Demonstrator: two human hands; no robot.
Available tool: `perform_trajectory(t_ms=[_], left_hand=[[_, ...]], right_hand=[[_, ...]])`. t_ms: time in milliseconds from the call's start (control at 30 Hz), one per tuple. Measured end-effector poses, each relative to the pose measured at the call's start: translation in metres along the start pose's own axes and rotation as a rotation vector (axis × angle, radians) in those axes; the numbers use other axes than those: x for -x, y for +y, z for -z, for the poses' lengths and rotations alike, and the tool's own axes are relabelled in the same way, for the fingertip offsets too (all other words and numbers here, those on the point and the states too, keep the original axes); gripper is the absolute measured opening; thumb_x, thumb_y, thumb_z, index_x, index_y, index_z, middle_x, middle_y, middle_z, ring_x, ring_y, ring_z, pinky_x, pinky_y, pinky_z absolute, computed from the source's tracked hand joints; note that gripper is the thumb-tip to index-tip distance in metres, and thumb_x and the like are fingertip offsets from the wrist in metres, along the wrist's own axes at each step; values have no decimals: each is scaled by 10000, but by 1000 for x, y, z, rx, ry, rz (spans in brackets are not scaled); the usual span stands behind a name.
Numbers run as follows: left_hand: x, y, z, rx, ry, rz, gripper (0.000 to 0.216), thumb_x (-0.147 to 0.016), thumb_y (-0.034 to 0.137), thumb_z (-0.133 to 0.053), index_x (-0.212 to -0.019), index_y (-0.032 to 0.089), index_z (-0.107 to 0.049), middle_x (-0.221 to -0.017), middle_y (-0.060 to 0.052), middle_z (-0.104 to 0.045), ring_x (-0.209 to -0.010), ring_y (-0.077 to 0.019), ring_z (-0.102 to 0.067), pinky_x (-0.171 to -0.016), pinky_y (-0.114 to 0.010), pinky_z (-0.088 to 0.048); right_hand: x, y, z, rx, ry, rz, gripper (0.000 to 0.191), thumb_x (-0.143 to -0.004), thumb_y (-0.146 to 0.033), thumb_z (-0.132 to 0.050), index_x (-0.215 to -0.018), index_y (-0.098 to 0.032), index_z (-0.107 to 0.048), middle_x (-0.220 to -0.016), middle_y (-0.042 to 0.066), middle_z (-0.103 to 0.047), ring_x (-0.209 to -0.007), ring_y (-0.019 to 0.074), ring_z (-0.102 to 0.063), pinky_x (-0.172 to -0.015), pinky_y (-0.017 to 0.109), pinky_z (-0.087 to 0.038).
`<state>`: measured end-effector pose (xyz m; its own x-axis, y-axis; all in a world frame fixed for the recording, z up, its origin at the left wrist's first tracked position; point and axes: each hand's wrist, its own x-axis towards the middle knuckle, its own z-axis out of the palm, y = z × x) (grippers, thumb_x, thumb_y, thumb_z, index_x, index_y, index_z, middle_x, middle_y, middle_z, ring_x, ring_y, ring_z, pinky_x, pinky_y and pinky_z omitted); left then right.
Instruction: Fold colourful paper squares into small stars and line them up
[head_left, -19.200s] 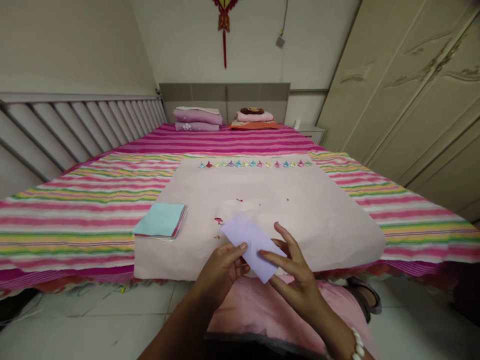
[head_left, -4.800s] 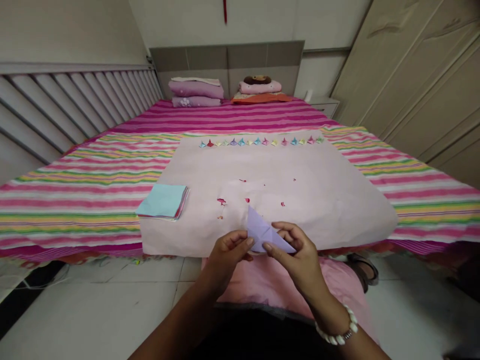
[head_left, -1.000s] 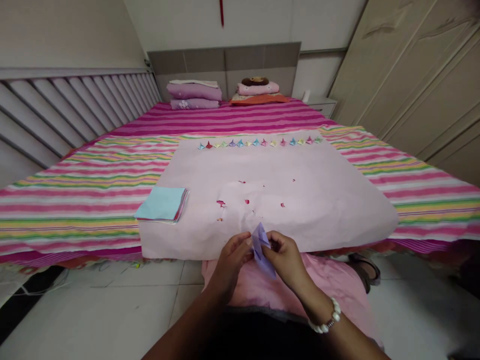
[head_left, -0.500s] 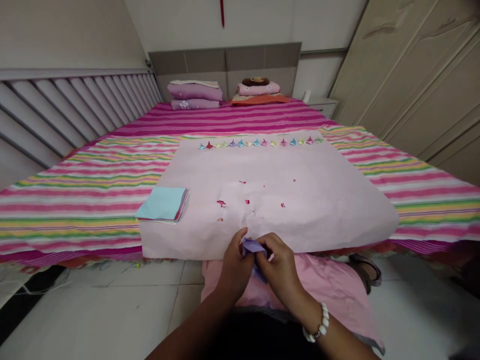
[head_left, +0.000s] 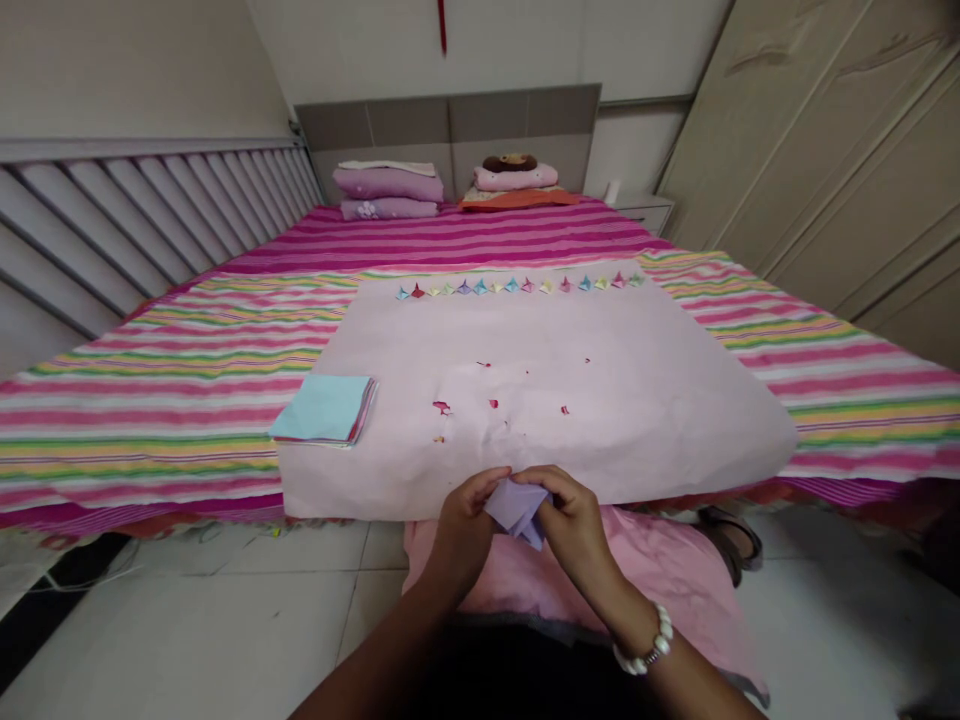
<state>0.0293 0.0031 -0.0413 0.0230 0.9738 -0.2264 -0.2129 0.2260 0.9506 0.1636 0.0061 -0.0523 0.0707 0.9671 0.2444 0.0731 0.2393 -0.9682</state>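
Observation:
A partly folded sheet of purple origami paper [head_left: 517, 506] is held just beyond the bed's near edge, above a pink cloth on my lap. My left hand [head_left: 466, 520] pinches its left side, thumb along the top. On the opposite side my right hand [head_left: 574, 520] grips the paper, fingers closed round its edge; a white bead bracelet circles that wrist. Just past my hands lies a large pale pink sheet [head_left: 615, 410] with several torn holes. A stack of square paper [head_left: 324, 408], light blue on top, rests at its left.
Along the far edge of the pale sheet runs a row of small folded paper pieces [head_left: 512, 285] in many colours. A striped bedspread [head_left: 187, 360] lies beneath. Folded bedding [head_left: 390, 185] is piled by the headboard [head_left: 409, 130]. A slatted rail [head_left: 150, 190] borders the left.
The purple paper has been turned and opened out, showing a broader flat face. My fingers have shifted to its two sides, with the right hand slightly farther right.

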Motion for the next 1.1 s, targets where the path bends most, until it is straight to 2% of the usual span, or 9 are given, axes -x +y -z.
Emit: perform_trajectory(t_ms=[133, 267, 400, 533, 600, 700, 867, 1000, 1100], left_hand=[[3, 7, 3, -51, -32, -34, 366, -622, 71, -601, -957, 166, -713, -890, -59, -741, -765, -194, -662, -624, -268, -496], [5, 15, 2, -19, -4, 51, 418, -616, 116, -646, -1032, 144, -678, -949, -81, -721, -727, -175, -643, -581, -249, -473], [5, 18, -1, 39, -2, 151, 460, -624, 190, -697, -1079, 136, -657, -950, -88, -711, -714, -174, -637, -623, -275, -474], [1, 12, -1, 47, -46, 86, 543, -535, 102, -736, -1071, 129, -652, -886, -78, -723, -779, -204, -649, -692, -296, -476], [-1, 8, -1, 13, -13, 62, 528, -519, 86, -745, -1039, 130, -665, -855, -71, -725, -794, -214, -653, -711, -303, -476], [-2, 4, -1, 32, 23, 81, 529, -507, 100, -768, -1026, 129, -668, -833, -68, -727, -800, -222, -659, -720, -308, -480], [1, 4, -2, 57, -10, 108, 658, -545, 92, -717, -1189, 116, -589, -749, -40, -733, -664, -184, -650, -639, -281, -470], [5, 7, -2, 32, -73, -3, 537, -594, 61, -661, -1123, 155, -650, -916, -66, -743, -884, -219, -664, -773, -306, -478], [7, 14, 4, 64, -146, 16, 450, -593, 61, -677, -1027, 176, -698, -989, -70, -733, -1011, -242, -632, -894, -347, -446]], right_hand=[[-2, -3, 4, -78, -29, -145, 301, -653, -122, -505, -808, -224, -742, -811, 24, -737, -742, 197, -653, -680, 309, -498], [-5, -7, 5, -111, -37, -216, 307, -604, -132, -524, -821, -205, -729, -765, 14, -731, -657, 181, -631, -599, 280, -486], [-7, -9, 3, -132, -38, -247, 252, -599, -155, -592, -805, -206, -730, -789, 24, -739, -708, 199, -649, -642, 297, -499], [-7, -10, 2, -161, -48, -285, 264, -575, -143, -588, -787, -210, -731, -765, 20, -740, -664, 191, -644, -601, 288, -495], [-7, -9, 2, -151, -54, -294, 263, -567, -140, -580, -770, -208, -731, -738, 18, -736, -632, 186, -635, -574, 283, -487], [-7, -8, 2, -149, -58, -286, 241, -569, -146, -587, -751, -206, -733, -735, 25, -735, -636, 185, -630, -582, 283, -482], [-6, -6, 2, -122, -71, -236, 288, -566, -133, -508, -715, -219, -739, -704, 15, -688, -608, 166, -582, -533, 256, -438], [-6, -9, 5, -54, -89, -113, 317, -581, -105, -473, -703, -224, -739, -712, 19, -642, -666, 173, -580, -577, 262, -436], [-6, -13, 9, -33, -104, -51, 315, -617, -94, -482, -747, -232, -733, -758, 23, -649, -728, 185, -597, -635, 276, -453]])
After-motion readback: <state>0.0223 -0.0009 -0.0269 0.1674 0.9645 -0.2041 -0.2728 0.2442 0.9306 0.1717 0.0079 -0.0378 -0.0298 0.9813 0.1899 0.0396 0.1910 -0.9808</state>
